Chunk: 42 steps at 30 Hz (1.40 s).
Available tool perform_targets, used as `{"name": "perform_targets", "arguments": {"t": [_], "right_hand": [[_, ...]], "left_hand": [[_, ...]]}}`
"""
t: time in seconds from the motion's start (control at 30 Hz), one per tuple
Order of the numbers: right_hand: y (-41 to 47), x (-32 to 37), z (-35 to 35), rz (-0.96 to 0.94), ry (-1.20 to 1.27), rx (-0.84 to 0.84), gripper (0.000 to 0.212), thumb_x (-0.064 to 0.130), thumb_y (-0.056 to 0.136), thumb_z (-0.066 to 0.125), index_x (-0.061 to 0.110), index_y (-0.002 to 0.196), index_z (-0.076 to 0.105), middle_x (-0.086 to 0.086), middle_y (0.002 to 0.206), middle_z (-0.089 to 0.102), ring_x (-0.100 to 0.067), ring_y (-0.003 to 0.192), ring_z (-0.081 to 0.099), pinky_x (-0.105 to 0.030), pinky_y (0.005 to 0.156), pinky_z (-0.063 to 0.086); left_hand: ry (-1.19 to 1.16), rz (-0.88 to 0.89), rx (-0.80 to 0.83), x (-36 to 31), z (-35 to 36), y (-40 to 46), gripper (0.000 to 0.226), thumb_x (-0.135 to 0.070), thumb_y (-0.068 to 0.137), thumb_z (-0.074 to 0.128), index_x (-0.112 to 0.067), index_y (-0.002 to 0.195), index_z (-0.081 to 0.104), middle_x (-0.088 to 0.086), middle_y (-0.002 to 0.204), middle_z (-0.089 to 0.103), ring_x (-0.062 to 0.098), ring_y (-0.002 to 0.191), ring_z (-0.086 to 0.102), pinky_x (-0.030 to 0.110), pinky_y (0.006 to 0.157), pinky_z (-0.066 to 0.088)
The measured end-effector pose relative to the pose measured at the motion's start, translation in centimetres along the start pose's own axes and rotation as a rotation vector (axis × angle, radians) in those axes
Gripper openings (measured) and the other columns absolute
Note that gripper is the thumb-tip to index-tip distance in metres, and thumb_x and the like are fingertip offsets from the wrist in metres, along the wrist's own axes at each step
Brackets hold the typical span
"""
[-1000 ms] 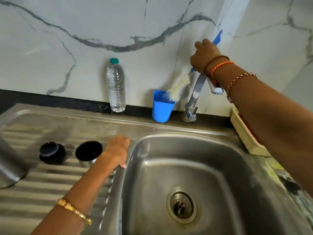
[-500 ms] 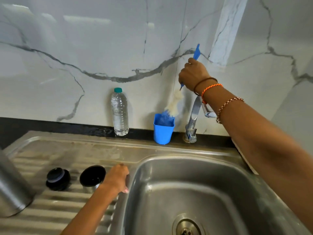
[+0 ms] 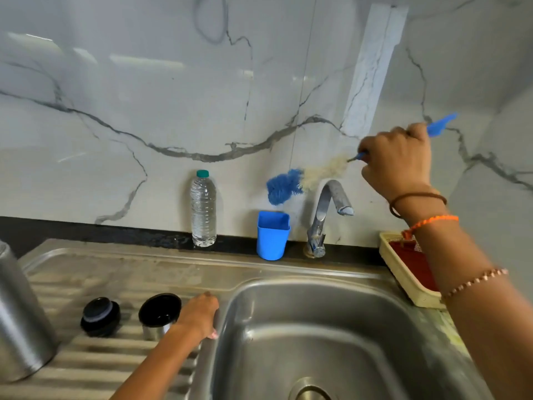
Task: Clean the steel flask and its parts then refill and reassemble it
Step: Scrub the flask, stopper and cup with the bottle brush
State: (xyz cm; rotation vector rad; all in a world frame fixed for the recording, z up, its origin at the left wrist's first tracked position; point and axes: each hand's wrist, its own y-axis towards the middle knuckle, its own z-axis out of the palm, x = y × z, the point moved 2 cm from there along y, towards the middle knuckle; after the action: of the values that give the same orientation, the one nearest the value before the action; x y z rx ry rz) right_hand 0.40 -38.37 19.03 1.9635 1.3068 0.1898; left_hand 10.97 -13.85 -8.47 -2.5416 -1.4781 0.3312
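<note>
i am watching the right hand (image 3: 396,160) holding the brush (image 3: 305,180) by its thin blue handle, fingers curled tight around it, with the bristle head hanging in the air above the blue cup (image 3: 272,235) and just left of the tap (image 3: 328,209), clear of both. the left hand (image 3: 200,316) is resting on the sink (image 3: 317,327) rim where the drainboard meets the basin, fingers bent over the edge and gripping nothing else. the flask (image 3: 20,321) is standing upright at the far left of the drainboard, only partly in view, well apart from both hands. its stopper (image 3: 101,316) and cap (image 3: 159,314) are sitting side by side on the ridges, the cap mouth up and just beside the left hand. i am judging the flask to be stiff, fairly heavy for its size and slippery when wet, so i would be wrapping the whole left hand round its body near the middle, not pinching the rim. the brush looks light, with a springy wire stem and soft bristles that will bend going into the neck; holding it well back on the handle, as now, should be giving reach. the cap and stopper look small and light, and may slide on the sloped ridges. a water bottle (image 3: 203,209) is standing against the wall.
</note>
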Motion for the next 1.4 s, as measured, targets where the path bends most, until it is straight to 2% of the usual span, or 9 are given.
{"name": "perform_targets", "arguments": {"t": [0.17,0.37,0.57,0.67,0.8,0.93,1.1,1.2,1.4], "right_hand": [[-6.9,-1.3,-0.6,0.43,0.364,-0.084,0.02,0.014,0.088,0.053,0.013,0.097,0.071,-0.015,0.085,0.069,-0.031,0.075,0.052,-0.035,0.078,0.02],[-14.7,1.4,2.1,0.941,1.115,-0.004,0.02,0.02,0.089,0.057,0.015,0.104,0.07,-0.005,0.079,0.067,-0.028,0.093,0.06,-0.037,0.088,0.041],[-21.1,8.1,4.1,1.238,1.612,0.414,0.017,0.022,0.09,0.053,0.014,0.093,0.068,0.002,0.068,0.055,-0.008,0.054,0.038,-0.019,0.048,0.026],[-22.9,10.7,4.2,1.278,1.637,0.51,0.022,0.034,0.092,0.05,0.019,0.087,0.066,0.004,0.064,0.049,-0.007,0.05,0.032,-0.022,0.05,0.021],[-25.2,13.1,2.1,1.334,1.575,0.459,0.023,0.032,0.09,0.052,0.018,0.08,0.066,0.002,0.061,0.046,-0.01,0.052,0.029,-0.025,0.053,0.021],[-25.5,14.6,0.7,1.305,1.589,0.366,0.023,0.03,0.089,0.054,0.016,0.074,0.066,0.0,0.062,0.047,-0.01,0.057,0.032,-0.025,0.057,0.024],[-25.7,19.7,-0.4,1.255,1.663,0.343,0.024,0.02,0.089,0.055,0.01,0.068,0.061,-0.002,0.062,0.046,-0.008,0.056,0.037,-0.02,0.055,0.028],[-25.8,21.9,-1.0,1.204,1.71,0.406,0.024,0.017,0.088,0.056,0.008,0.066,0.058,-0.004,0.063,0.045,-0.008,0.054,0.036,-0.011,0.047,0.034],[-25.4,24.4,-1.3,1.096,1.691,0.485,0.02,0.021,0.089,0.057,0.006,0.077,0.063,-0.003,0.064,0.039,-0.011,0.057,0.032,-0.012,0.046,0.033]], "left_hand": [[0.003,0.071,-0.034,0.0,0.3,-0.2,0.055,-0.027,0.084,0.066,-0.009,0.132,0.048,0.009,0.137,0.045,0.024,0.127,0.043,0.029,0.104,0.035],[0.074,0.146,-0.063,-0.2,-0.2,-0.7,0.049,-0.028,0.093,0.055,-0.004,0.134,0.044,0.013,0.143,0.036,0.028,0.132,0.036,0.035,0.107,0.031],[0.08,0.194,-0.053,-0.5,-0.1,-1.9,0.043,-0.026,0.098,0.045,-0.003,0.133,0.042,0.015,0.145,0.032,0.03,0.132,0.032,0.036,0.107,0.03],[0.026,0.222,-0.116,-0.8,-1.2,-2.8,0.032,-0.024,0.097,0.046,-0.007,0.123,0.054,0.012,0.133,0.048,0.03,0.121,0.048,0.035,0.095,0.039],[-0.266,0.335,-0.468,-0.5,-2.4,-7.4,0.026,-0.023,0.093,0.052,-0.013,0.115,0.062,0.006,0.121,0.059,0.028,0.105,0.06,0.035,0.082,0.049],[-0.464,0.616,-1.189,2.2,-4.5,-13.4,0.02,-0.026,0.085,0.058,-0.016,0.101,0.065,0.001,0.107,0.057,0.021,0.093,0.058,0.024,0.08,0.049],[-0.628,0.349,-1.683,10.5,-6.1,-17.9,0.04,-0.018,0.075,0.074,-0.007,0.106,0.05,-0.004,0.11,0.037,0.025,0.102,0.041,0.027,0.097,0.038],[-0.842,0.065,-1.672,14.6,-5.5,-18.8,0.061,-0.017,0.065,0.082,-0.016,0.113,0.044,-0.003,0.119,0.027,0.015,0.112,0.037,0.046,0.088,0.042],[-1.072,-0.14,-1.175,19.4,-5.6,-17.1,0.104,-0.03,0.052,0.09,-0.007,0.134,0.03,0.01,0.13,0.034,0.025,0.116,0.043,0.025,0.096,0.036]]}}
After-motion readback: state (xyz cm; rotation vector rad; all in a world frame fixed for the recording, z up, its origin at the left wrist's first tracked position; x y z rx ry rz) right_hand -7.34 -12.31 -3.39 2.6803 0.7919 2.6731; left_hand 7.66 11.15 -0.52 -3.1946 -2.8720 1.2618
